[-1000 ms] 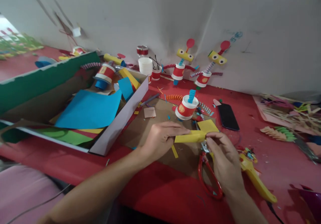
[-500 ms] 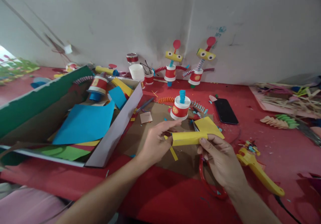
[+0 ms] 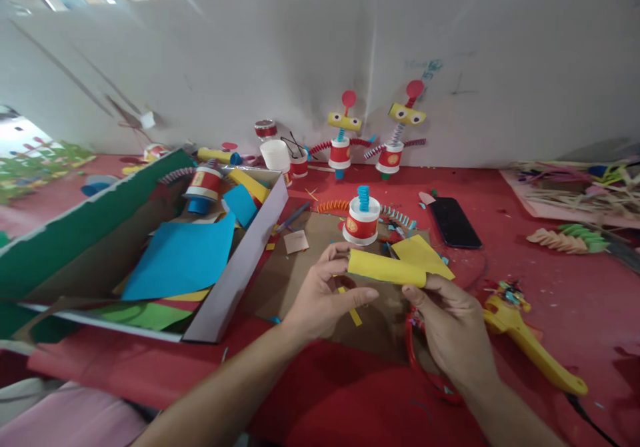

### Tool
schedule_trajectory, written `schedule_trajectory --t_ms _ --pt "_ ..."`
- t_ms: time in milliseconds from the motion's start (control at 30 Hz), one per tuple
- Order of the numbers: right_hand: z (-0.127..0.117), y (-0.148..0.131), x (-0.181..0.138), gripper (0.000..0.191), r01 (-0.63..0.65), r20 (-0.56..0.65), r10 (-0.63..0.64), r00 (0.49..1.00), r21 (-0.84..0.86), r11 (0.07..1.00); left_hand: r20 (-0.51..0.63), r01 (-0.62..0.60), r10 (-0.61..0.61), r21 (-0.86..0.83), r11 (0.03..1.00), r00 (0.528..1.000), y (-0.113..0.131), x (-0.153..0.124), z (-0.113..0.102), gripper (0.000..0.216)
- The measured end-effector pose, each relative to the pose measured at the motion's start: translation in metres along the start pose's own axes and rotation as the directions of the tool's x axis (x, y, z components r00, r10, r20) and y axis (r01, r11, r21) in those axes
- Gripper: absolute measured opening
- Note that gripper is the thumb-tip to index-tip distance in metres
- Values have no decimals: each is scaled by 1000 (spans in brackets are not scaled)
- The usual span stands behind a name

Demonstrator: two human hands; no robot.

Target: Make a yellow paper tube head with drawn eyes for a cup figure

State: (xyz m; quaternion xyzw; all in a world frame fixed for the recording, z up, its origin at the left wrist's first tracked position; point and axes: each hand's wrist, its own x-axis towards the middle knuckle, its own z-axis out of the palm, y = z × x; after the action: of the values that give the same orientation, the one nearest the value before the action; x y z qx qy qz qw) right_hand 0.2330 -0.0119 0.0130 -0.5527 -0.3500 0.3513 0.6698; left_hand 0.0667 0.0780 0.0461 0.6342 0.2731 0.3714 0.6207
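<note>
Yellow paper roll (image 3: 386, 268): a flat strip a second ago, now a rounder tube with its left end tilted up. Left hand (image 3: 320, 297) is looser than before; its fingertips (image 3: 337, 253) only touch the tube's left end, thumb apart below. Right hand (image 3: 453, 330) is now turned palm-up and pinches the right end.

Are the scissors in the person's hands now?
No, the red-handled scissors lie on the table; the left hand and right hand hold a yellow paper roll.

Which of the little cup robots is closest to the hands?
The cup robot on the brown cardboard, just behind the yellow paper roll. It has only a blue spring on top; the two at the back wear yellow heads with eyes.
</note>
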Motion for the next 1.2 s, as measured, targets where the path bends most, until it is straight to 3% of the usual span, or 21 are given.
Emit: schedule_trajectory --t_ms 133,367,533,733,967,1200 --pt "2 -3 -4 8 53 50 -48 998 -87 995 16 67 -65 -144 987 998 -1 -1 7 25" --pt "5 -9 -7 7 154 111 -140 984 -124 980 -19 20 -21 -35 999 1000 5 -2 5 13" --pt "2 -7 -9 8 143 155 -123 980 -127 982 -16 33 -35 -132 991 999 2 -4 8 16" --pt "0 -3 -11 9 42 139 -19 990 -163 986 -21 142 -153 -251 957 988 -7 -4 10 19" --pt "10 -3 -9 21 -82 121 92 988 -81 993 -44 256 -285 -325 911 958 -14 -3 11 19" --pt "11 5 -3 16 -222 95 222 970 -7 975 -69 308 -343 -300 903 937 -18 -5 19 19"
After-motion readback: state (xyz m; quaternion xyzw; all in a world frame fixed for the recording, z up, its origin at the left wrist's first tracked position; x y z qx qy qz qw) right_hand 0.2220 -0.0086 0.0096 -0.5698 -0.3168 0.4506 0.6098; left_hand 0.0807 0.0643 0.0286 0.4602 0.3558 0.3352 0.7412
